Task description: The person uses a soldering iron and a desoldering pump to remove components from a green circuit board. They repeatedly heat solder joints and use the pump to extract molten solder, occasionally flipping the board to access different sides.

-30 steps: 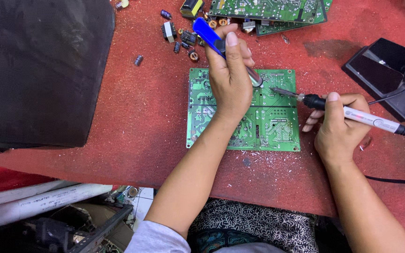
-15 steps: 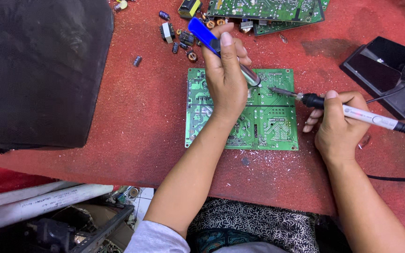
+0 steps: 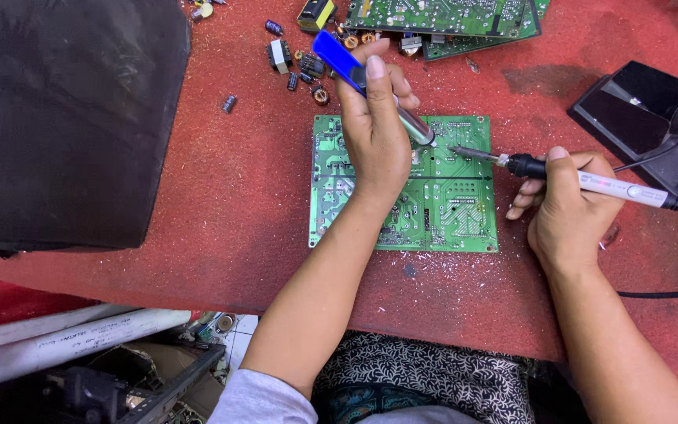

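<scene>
Mid-desoldering, probably — left hand grips the pump, right hand the iron, both tips on the board; loose parts lie above.

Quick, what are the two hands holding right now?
Left hand: closed around a blue-handled desoldering pump.
Right hand: closed around a soldering iron, tip on the green circuit board.

Both forearms reach up from the near edge of the table, bare below short grey sleeves. The left hand lies palm-down over the middle, its fingers curled tight in a fist-like grip, thumb stretched straight up along the top, wrist held flat. The right hand rests near the right edge, knuckles up, fingers pinched closed as on a pen, thumb pointing left toward the other hand.
</scene>
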